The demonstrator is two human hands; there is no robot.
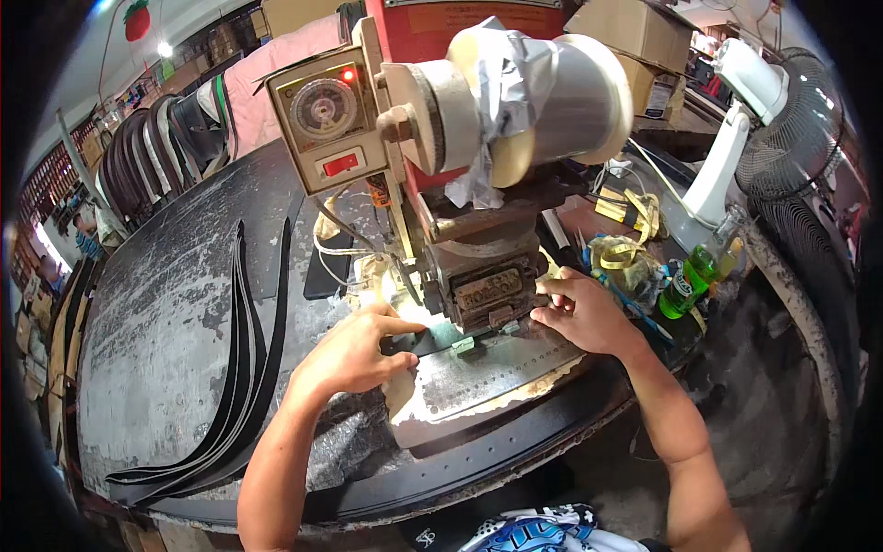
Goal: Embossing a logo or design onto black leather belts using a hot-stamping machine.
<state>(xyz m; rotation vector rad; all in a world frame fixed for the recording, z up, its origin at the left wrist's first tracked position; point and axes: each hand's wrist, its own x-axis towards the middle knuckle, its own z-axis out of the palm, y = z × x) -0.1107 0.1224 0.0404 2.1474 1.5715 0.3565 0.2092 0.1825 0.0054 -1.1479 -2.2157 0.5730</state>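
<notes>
A hot-stamping press stands in front of me, its dark head (487,290) low over a metal work plate (497,373). My left hand (354,350) is at the left of this head, with thumb and index finger around the end of a dark flat strip (428,340). My right hand (589,313) is closed in a pinch at the head's right side. What its fingertips grip is too small to make out. A small pale green block (463,346) sits on the plate between the hands, just below the head.
Several long black belt strips (241,368) lie on the worn table (152,368) to the left. Above the press are a dial control box (326,120) and a foil roll (575,101). A green bottle (681,287) and a white fan (727,166) stand right.
</notes>
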